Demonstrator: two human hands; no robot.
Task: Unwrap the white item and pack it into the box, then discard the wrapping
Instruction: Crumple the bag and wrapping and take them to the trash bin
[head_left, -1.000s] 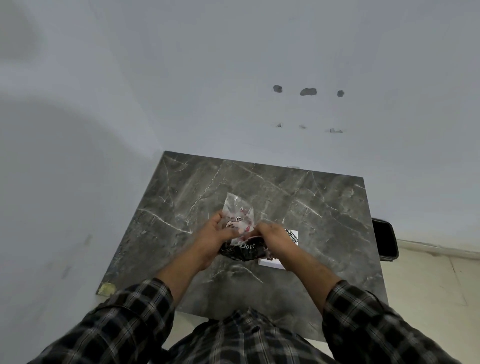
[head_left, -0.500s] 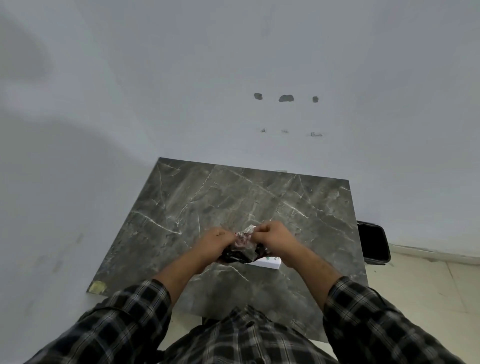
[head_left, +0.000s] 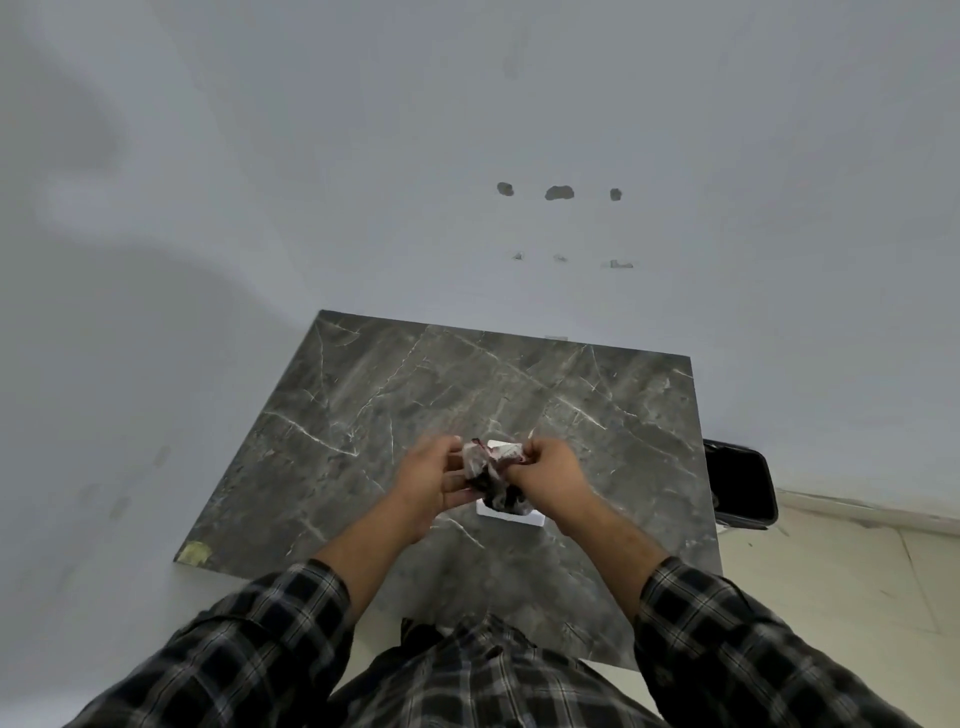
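Left hand: raised just above the table, fingers curled onto the left side of the crumpled wrapping; slightly motion-blurred.
Right hand: fingers pressed together on the right side of the same wad, thumb and fingertips pinching it.
Wrapping: thin film, clear with red print and a dark part, bunched into a loose wad between both hands, in the near-centre of the table.
White box: lies on the table directly under the hands, mostly hidden by the wad; only a white edge on its near side and a corner at the far side are seen.
White item: not visible on its own; whether it sits in the box cannot be told.
Marble-pattern table: dark grey slab with pale veins; a yellowish patch at its near-left corner.
Black bin: on the floor, just off the table's right edge.
Handling, judged: the film is expected to be very light, soft and springy, and slippery; it will tend to reopen if loosely held.
Hold, judged: a closed fist around the compressed wad is preferred over an edge pinch, for the carry right to the bin.
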